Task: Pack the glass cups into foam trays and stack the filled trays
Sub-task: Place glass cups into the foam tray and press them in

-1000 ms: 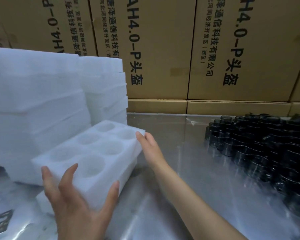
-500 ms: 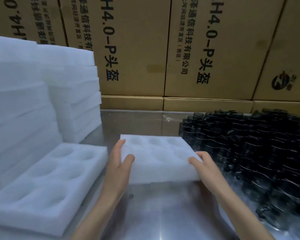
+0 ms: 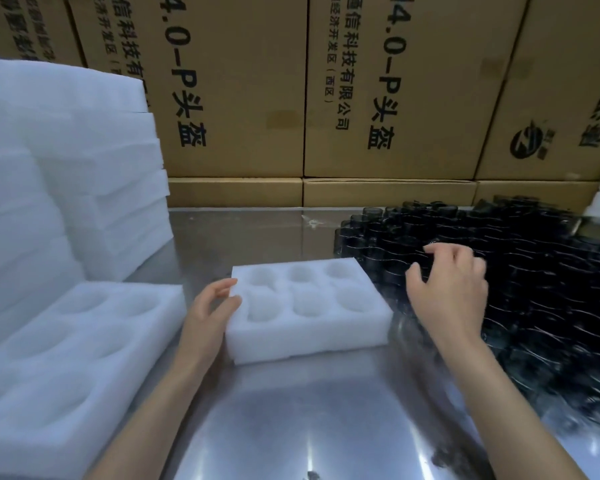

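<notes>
So there's an empty six-pocket tray (image 3: 309,306) sitting flat on the steel table (image 3: 326,427), roughly dead centre, long side running left to right. All six pockets are bare, so packing hasn't started on this one.

The cups (image 3: 516,271) are a big dark cluster packed tight on the table to the right of the tray, nearest ones just beside its right edge. That's the relation that matters here: cups are on the right-hand side, so the right hand (image 3: 447,289) is clearly the nearer one — it hovers over the near-left part of the cluster, fingers loosely curled and pointing down toward the rims. I can't see anything between the fingers, and whether a fingertip already touches a cup is too blurry to tell. The cups lie right under and just beyond those fingers, away from the body.

The left hand (image 3: 208,310) is at the tray's left end, thumb and fingers lightly pinching the corner, probably steadying it.

My guess for the next move: grab a cup from the near edge and carry it left into a pocket — short trip.

Another empty tray (image 3: 77,358) lies at left in front of the foam stacks (image 3: 66,185), boxes (image 3: 291,98) behind.
</notes>
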{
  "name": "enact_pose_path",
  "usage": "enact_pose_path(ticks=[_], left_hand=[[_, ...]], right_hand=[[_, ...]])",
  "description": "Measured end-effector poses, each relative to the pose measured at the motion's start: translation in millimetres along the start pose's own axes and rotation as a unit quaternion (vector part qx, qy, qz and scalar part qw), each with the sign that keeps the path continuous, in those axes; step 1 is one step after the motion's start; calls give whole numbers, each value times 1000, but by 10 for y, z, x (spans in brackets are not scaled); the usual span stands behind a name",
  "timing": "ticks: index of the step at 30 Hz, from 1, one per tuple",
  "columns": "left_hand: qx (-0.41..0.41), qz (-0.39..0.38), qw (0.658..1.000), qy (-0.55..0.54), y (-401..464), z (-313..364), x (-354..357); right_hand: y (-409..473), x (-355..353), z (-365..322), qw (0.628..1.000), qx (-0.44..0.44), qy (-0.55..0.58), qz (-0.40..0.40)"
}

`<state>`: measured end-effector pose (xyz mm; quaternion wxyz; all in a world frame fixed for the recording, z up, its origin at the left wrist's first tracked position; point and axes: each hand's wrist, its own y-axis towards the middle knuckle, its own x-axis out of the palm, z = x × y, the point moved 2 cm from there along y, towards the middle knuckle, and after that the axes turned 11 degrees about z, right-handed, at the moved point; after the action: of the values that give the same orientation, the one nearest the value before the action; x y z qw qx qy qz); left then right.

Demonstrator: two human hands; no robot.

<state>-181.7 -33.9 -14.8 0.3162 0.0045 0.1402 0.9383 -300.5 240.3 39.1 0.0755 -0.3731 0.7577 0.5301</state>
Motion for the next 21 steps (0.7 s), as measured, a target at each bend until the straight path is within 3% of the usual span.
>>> enact_pose_path(ticks=[5, 8, 13, 16, 21], left_hand=[[18, -1, 1000, 6, -28, 8, 7], [28, 3, 999, 16, -36, 24, 16], [19, 0, 1000, 21, -44, -7, 20], [23, 7, 999, 28, -42, 21, 33], [112, 23, 993, 3, 5, 251, 24]], right_hand=[[214, 65, 233, 979, 28, -192, -59], [273, 124, 317, 972, 27, -222, -77], [326, 62, 252, 997, 38, -69, -21], [327, -90, 62, 997, -31, 69, 13], [261, -161, -512, 953, -179, 218, -108]])
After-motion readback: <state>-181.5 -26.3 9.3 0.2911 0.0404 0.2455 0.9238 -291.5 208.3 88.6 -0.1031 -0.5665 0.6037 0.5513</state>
